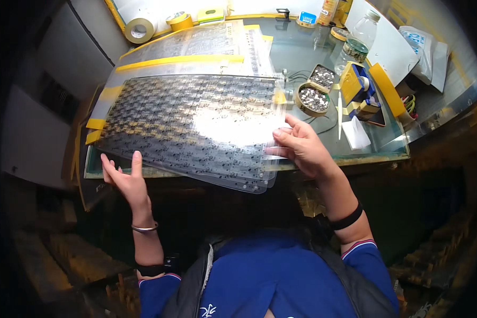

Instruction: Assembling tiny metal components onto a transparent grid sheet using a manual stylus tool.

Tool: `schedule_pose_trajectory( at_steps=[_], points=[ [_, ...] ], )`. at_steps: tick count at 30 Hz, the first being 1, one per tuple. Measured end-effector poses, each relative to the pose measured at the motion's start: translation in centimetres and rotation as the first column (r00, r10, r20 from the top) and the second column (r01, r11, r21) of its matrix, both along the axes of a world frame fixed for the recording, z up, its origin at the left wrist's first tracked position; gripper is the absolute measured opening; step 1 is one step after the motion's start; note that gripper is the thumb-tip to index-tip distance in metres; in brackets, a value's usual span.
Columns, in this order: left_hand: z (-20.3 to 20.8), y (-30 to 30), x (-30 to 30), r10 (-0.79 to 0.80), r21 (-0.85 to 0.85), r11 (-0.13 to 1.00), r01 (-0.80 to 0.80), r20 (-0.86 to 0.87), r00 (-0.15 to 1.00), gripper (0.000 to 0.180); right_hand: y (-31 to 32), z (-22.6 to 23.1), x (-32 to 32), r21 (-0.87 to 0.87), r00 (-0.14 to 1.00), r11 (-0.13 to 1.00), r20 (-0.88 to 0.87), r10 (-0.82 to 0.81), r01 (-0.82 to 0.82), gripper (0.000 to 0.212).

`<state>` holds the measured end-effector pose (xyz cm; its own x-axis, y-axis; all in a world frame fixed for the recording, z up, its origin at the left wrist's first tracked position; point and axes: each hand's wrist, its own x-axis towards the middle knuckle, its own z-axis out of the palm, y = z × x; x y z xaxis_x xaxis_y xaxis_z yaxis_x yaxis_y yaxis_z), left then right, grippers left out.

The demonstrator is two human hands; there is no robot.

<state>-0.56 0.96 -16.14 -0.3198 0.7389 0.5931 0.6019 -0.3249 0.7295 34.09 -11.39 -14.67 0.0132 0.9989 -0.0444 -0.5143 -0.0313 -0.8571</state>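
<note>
A stack of clear printed film sheets (180,127) with rows of small dark marks lies tilted over the glass-topped table. Bright glare covers part of it, and its lower right corner juts past the front edge. My right hand (302,144) pinches the right edge of a film sheet between thumb and fingers. Close to the sheets' lower left corner, my left hand (126,179) is open, thumb and fingers apart, gripping nothing. Whether its fingertips touch the film is unclear. Yellow tape strips (95,124) line the left edge.
More printed sheets (191,45) with a yellow tape strip lie behind. Tape rolls (139,31) stand at the back left. To the right are a round tin of small pieces (313,99), a blue tape dispenser (361,87), white paper (356,133) and a clear bottle (363,31).
</note>
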Motion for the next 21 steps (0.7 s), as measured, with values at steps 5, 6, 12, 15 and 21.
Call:
schedule_pose_trajectory(
  at_steps=[5,6,12,15,21],
  points=[
    [3.2,-3.9,4.6,-0.685,-0.007,0.712,0.702,-0.227,0.693,0.057,-0.1,0.2,0.4,-0.025,1.000,1.000,-0.010,0.000,0.000,0.048],
    [3.8,-4.8,5.8,-0.776,-0.064,0.594,0.802,-0.306,0.551,0.058,-0.1,0.3,0.4,-0.029,1.000,1.000,-0.028,-0.006,0.005,0.048],
    [2.6,-6.5,10.2,-0.819,-0.140,0.439,0.887,-0.468,0.332,0.062,-0.1,0.0,0.7,-0.042,0.996,0.999,-0.087,0.001,-0.005,0.049],
    [2.3,-6.4,10.6,-0.839,-0.164,0.461,0.872,-0.400,0.368,0.058,-0.2,0.0,0.7,-0.031,0.994,0.999,-0.106,0.008,-0.011,0.051],
    [2.6,-6.1,10.6,-0.871,-0.210,0.433,0.876,-0.349,0.347,0.053,-0.3,0.1,0.9,-0.026,0.984,0.999,-0.178,0.016,-0.021,0.053]
  ],
)
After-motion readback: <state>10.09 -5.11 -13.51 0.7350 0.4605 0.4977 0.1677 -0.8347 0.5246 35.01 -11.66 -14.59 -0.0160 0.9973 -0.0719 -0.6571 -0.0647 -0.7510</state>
